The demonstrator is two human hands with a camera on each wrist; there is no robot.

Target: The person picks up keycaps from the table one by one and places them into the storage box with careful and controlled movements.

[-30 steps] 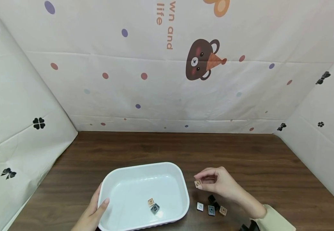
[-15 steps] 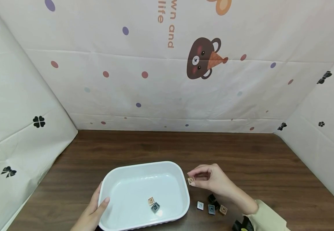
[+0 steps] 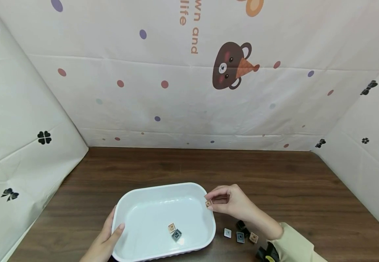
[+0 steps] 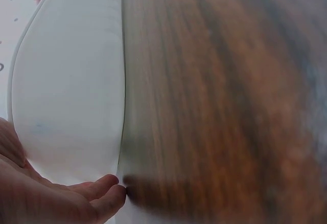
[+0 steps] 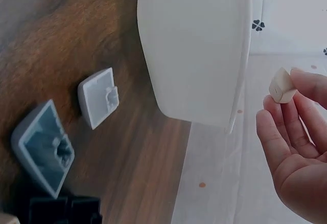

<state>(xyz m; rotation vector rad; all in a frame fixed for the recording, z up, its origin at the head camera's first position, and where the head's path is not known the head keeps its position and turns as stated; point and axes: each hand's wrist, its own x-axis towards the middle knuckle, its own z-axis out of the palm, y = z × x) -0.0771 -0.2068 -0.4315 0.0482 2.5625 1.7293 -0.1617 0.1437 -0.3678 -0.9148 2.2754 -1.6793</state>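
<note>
A beige keycap is pinched between the thumb and fingers of my right hand, at the right rim of a white plastic tray. My left hand grips the tray's left side, thumb over the rim and fingers against the outer wall. Inside the tray lie a beige keycap and a dark grey keycap, side by side. Right of the tray, on the table, are a white keycap, a blue-grey keycap, another beige keycap and black keycaps. The right wrist view shows the white and blue-grey ones hollow side up.
The brown wooden table ends at a printed white backdrop. White side sheets rise at the left and right. A black device sits at the right wrist, by the sleeve.
My right hand has moved left with the beige keycap, from beside the loose keycaps to the tray's right rim. My left hand and the tray stay in place.
</note>
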